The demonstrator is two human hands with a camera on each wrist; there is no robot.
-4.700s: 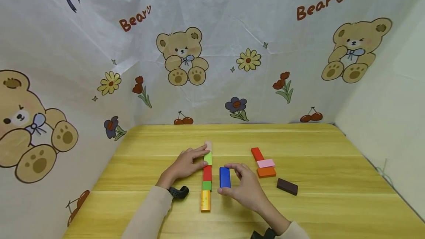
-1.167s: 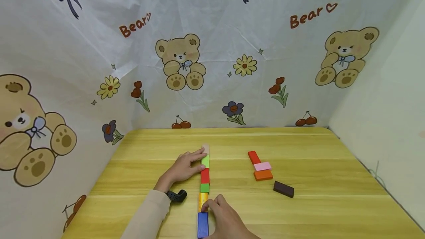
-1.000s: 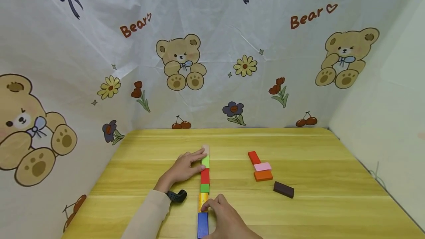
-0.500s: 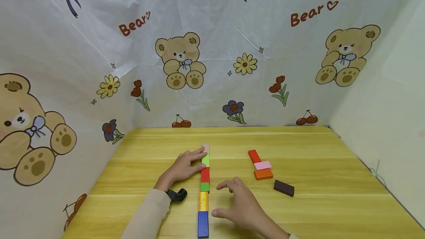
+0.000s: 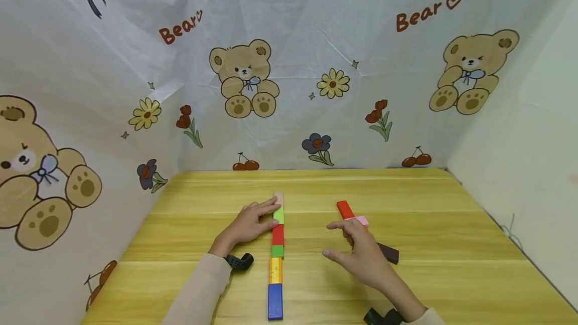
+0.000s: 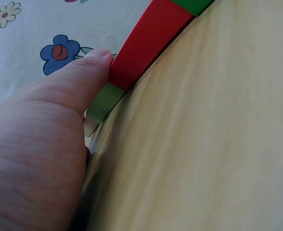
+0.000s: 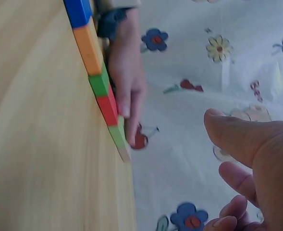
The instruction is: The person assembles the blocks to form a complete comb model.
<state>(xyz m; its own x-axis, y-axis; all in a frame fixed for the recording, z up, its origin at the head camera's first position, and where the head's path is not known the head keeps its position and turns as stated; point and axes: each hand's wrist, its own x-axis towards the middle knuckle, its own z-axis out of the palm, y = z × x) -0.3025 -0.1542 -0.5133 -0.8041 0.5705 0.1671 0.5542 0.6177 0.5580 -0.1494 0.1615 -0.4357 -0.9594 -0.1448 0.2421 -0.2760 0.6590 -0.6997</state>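
Observation:
A straight row of coloured blocks runs along the table in the head view. From far to near come a beige block (image 5: 279, 197), a light green block (image 5: 279, 215), a red block (image 5: 278, 234), a green block (image 5: 277, 251), a yellow-orange block (image 5: 276, 271) and a blue block (image 5: 275, 302). My left hand (image 5: 246, 223) rests against the far part of the row, its extended fingers and thumb touching the beige, light green and red blocks. My right hand (image 5: 365, 255) hovers over the table right of the row, holding nothing, thumb and fingers apart.
Beyond my right hand lie a second red block (image 5: 345, 208) and a pink block (image 5: 362, 220); an orange block there is almost wholly hidden by the hand. A dark brown block (image 5: 390, 253) shows partly behind it. A bear-print sheet (image 5: 293, 89) hangs behind the table (image 5: 189, 199).
My right hand brought the blue block to the row's near end, let go of it and moved away right, towards the loose blocks. My left hand stayed at the row.

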